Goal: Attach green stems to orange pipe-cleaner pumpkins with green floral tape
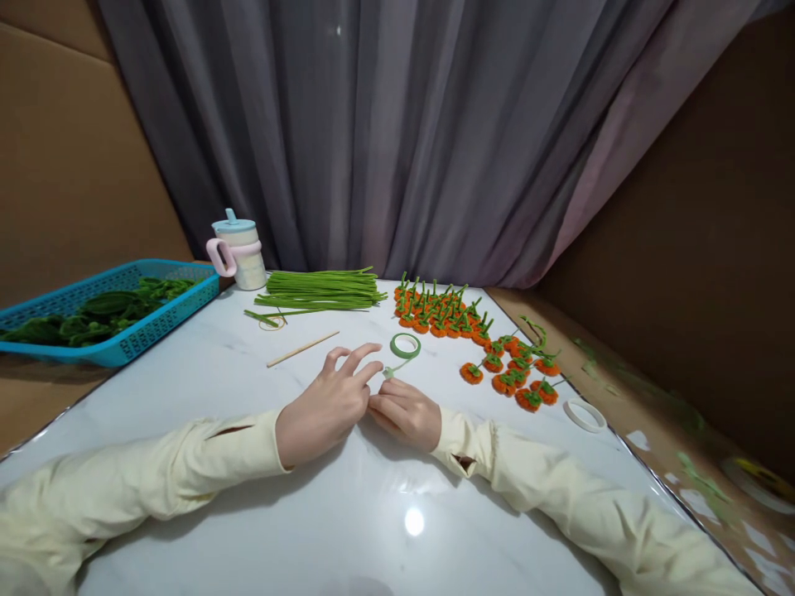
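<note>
My left hand (329, 407) and my right hand (411, 414) meet above the near middle of the white table. A thin strip runs from the roll of green floral tape (405, 346) to a small crumpled green bit (388, 372) at my fingertips. My right fingers are curled into a pinch where the strip ends. The left hand has its upper fingers bent and lifted, while its thumb side presses against the right fingertips. Whatever small thing lies between the hands is hidden by the fingers.
Behind lie green stems (323, 290) and a thin wooden stick (303, 349). Orange fuzzy balls with green stems (438, 310) fill the right, near a white ring (585, 415). Left stand a lidded cup (248, 261) and a blue basket (133, 348) of green leaves. A curtain (373, 141) hangs behind.
</note>
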Tool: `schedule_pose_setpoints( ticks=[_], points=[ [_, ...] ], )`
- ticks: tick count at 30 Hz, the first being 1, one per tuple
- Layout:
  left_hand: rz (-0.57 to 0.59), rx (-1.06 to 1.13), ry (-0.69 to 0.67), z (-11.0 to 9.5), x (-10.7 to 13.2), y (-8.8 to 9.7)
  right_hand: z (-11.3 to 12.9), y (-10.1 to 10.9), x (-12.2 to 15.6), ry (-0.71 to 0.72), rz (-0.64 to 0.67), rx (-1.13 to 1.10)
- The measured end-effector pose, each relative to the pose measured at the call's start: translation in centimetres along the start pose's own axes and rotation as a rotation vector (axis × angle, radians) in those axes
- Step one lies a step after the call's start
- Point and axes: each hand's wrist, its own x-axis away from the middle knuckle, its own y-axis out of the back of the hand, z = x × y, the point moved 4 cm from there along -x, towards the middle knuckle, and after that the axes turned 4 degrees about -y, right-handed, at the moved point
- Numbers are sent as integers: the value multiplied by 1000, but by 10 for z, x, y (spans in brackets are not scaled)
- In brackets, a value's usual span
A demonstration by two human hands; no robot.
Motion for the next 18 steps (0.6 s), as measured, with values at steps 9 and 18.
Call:
schedule_pose_setpoints(
  ticks=[9, 18],
  points=[
    [65, 131, -65, 3, -4, 1, 7, 3, -1, 189, -103, 126],
    [109, 95, -78, 10, -5, -6, 6, 3, 2, 232, -90, 154]
  ],
)
